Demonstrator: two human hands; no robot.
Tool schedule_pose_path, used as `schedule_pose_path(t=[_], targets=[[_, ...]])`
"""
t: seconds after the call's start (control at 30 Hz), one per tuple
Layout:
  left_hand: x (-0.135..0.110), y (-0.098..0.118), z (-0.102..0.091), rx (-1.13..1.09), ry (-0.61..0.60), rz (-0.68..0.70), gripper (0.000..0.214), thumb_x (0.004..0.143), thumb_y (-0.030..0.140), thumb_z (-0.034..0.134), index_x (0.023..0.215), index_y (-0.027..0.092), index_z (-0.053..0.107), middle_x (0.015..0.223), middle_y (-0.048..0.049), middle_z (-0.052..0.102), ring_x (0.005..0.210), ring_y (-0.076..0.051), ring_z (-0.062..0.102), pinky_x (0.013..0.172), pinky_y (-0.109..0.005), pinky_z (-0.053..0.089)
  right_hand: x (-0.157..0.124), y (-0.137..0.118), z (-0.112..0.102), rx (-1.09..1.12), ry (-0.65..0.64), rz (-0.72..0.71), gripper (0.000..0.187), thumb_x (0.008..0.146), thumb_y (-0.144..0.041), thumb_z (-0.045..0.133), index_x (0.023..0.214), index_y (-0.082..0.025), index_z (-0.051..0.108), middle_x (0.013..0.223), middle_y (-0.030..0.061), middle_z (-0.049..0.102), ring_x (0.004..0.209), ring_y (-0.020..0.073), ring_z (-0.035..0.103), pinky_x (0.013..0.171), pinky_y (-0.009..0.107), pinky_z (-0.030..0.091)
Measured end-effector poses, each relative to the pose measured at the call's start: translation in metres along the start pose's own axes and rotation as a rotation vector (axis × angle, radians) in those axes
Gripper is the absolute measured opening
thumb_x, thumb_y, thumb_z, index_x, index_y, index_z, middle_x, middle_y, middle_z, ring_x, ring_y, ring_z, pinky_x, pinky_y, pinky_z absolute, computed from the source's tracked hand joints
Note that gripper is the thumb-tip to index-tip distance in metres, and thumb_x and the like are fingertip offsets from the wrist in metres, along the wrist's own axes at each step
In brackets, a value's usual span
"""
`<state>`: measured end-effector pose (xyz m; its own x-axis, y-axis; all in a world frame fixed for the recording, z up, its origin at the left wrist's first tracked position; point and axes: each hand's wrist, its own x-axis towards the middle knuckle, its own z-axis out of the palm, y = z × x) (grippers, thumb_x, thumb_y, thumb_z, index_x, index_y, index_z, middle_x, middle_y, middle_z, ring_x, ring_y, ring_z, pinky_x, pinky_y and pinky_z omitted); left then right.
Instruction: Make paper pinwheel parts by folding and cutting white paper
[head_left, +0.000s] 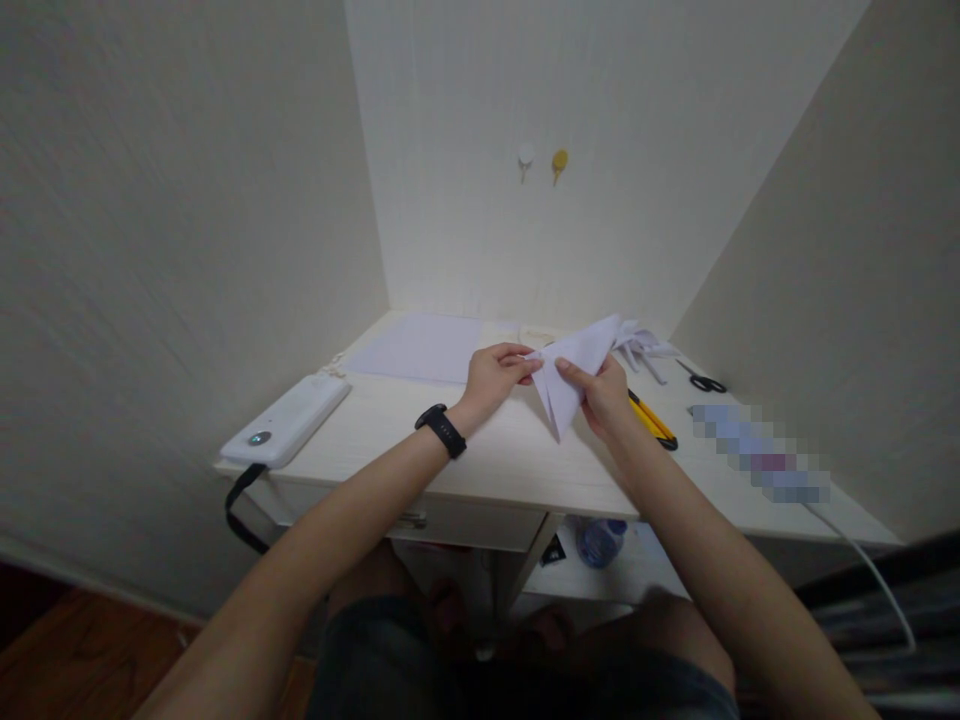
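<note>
A folded sheet of white paper (583, 352) is held up over the desk, pointed at its upper right and lower ends. My left hand (501, 378), with a black watch (442, 430) on the wrist, pinches its left corner between thumb and fingers. On the other side, my right hand (600, 388) grips the paper with the thumb on its front face and the fingers hidden behind. A yellow and black utility knife (652, 418) lies on the desk close to my right wrist.
Flat white sheets (416, 346) lie at the back left of the desk (442, 478). A white device (289, 420) with a black strap sits at the left edge. Paper scraps (643, 342), black scissors (706, 382) and a blurred-out item (759, 450) with a white cable are on the right.
</note>
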<state>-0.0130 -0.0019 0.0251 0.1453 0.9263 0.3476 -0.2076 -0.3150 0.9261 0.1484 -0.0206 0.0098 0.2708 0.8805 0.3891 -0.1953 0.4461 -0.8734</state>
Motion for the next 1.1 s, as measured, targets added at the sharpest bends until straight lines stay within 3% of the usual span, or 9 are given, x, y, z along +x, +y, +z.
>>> schedule_pose_path(t=[0.33,0.63,0.9,1.1], targets=[[0.001,0.001,0.000,-0.046,0.015,-0.039,0.027,0.063,0.030,0.087,0.073,0.012,0.069,0.068,-0.0040,0.070,0.062,-0.013,0.062,0.064,-0.028,0.053,-0.001,0.000,0.012,0.019,0.080,-0.024,0.049,0.050,-0.024,0.089,0.092,-0.019,0.064,0.100,0.0082,0.075,0.080,0.0225,0.068,0.077,0.040,0.057],[0.005,-0.002,-0.009,-0.118,-0.007,-0.074,0.023,0.065,0.030,0.086,0.072,0.013,0.071,0.074,-0.0050,0.070,0.069,-0.013,0.063,0.072,-0.030,0.053,-0.005,-0.002,0.023,0.083,0.002,0.037,0.048,0.054,-0.028,0.088,0.093,-0.021,0.061,0.101,0.0070,0.073,0.084,0.0228,0.068,0.080,0.039,0.057],[0.009,-0.005,-0.012,-0.126,0.024,-0.041,0.025,0.064,0.028,0.086,0.078,0.012,0.072,0.075,-0.0054,0.072,0.069,-0.013,0.064,0.074,-0.032,0.053,0.011,-0.004,0.029,0.076,-0.038,0.070,0.046,0.057,-0.036,0.087,0.093,-0.021,0.063,0.097,0.0058,0.073,0.083,0.0227,0.067,0.078,0.038,0.057],[0.016,-0.009,-0.020,-0.207,0.013,-0.058,0.029,0.059,0.027,0.088,0.078,0.012,0.071,0.077,-0.0050,0.071,0.071,-0.013,0.063,0.075,-0.030,0.052,0.030,-0.010,0.030,0.075,-0.022,0.016,0.052,0.065,-0.057,0.077,0.101,-0.024,0.058,0.089,0.0021,0.070,0.078,0.0203,0.066,0.065,0.031,0.053]])
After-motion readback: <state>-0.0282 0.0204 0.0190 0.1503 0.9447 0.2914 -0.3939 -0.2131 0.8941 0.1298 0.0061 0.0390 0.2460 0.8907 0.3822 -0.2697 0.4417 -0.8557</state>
